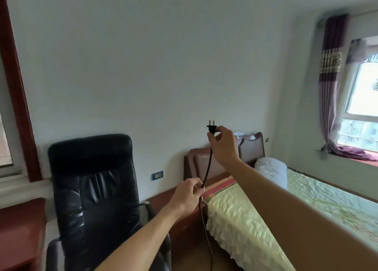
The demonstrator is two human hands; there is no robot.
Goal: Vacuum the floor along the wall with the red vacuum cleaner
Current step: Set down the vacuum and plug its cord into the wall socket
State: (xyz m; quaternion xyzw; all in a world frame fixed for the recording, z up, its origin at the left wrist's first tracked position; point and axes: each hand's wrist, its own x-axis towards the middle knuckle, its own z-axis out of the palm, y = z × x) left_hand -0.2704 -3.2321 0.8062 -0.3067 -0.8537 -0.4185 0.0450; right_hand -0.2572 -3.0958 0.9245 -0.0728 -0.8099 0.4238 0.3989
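Observation:
My right hand (223, 146) pinches a black two-pin plug (212, 128), held up in front of the pale wall with its pins pointing upward. The black power cord (208, 168) hangs down from the plug. My left hand (189, 195) grips the cord lower down, and from there the cord drops toward the floor (206, 248) between the chair and the bed. A blue-framed wall socket (157, 175) sits low on the wall, left of and below my hands. The red vacuum cleaner is out of view.
A black leather office chair (92, 189) stands against the wall at the left. A bed with a pale green cover (245, 225) and brown headboard (204, 164) fills the right. A red-brown desk edge (20, 229) is at far left, a curtained window (362, 98) at far right.

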